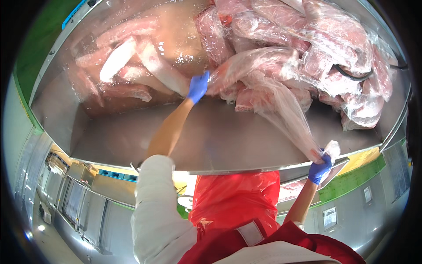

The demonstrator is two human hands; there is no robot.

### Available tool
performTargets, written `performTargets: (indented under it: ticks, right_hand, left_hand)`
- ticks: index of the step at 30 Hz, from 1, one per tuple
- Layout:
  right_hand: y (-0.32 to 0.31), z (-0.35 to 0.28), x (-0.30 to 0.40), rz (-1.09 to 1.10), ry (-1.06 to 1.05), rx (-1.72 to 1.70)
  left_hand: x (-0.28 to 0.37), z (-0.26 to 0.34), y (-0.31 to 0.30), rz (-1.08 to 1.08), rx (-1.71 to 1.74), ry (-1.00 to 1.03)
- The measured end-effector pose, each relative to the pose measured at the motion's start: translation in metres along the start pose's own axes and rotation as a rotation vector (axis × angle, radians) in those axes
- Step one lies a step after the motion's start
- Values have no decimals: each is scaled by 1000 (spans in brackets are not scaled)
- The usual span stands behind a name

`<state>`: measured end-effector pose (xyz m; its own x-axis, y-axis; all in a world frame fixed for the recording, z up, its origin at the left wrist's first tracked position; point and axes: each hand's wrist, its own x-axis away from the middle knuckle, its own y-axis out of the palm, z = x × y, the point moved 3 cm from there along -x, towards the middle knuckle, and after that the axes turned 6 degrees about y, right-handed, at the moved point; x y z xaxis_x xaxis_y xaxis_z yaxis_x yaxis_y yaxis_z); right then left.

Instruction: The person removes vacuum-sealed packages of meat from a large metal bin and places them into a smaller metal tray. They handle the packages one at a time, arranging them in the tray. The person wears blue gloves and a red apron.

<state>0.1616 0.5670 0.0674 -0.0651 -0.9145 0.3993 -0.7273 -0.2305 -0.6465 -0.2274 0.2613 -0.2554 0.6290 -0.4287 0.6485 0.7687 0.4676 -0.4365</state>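
Note:
A steel tub (204, 138) lies before me, with bare pieces of pale pink meat (132, 90) in cloudy liquid on its left side. On the right, meat wrapped in clear plastic film is heaped up. My left hand (198, 87), in a blue glove, grips the near end of a long piece of meat (245, 64) at the middle of the tub; its fingertips are partly hidden. My right hand (319, 168), also gloved in blue, is closed on bunched plastic film (286, 107) at the tub's near rim. That film stretches taut back to the heap.
Above the right part of the heap lies a black cable or hose (354, 77). The tub's metal rim (214, 172) runs close in front of my red apron (234, 198). Beyond the near rim, at the right, a tray with meat (291, 191) partly shows.

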Motion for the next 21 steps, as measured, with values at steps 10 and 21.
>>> performTargets:
  ticks: [10,21]
  right_hand:
    - [-44,-4,0,-434,100,-458]
    - [-10,-2,19,-437,38,-385]
  left_hand:
    - [198,75,-221,455,1108,-552]
    - [233,75,-152,235,-463,404]
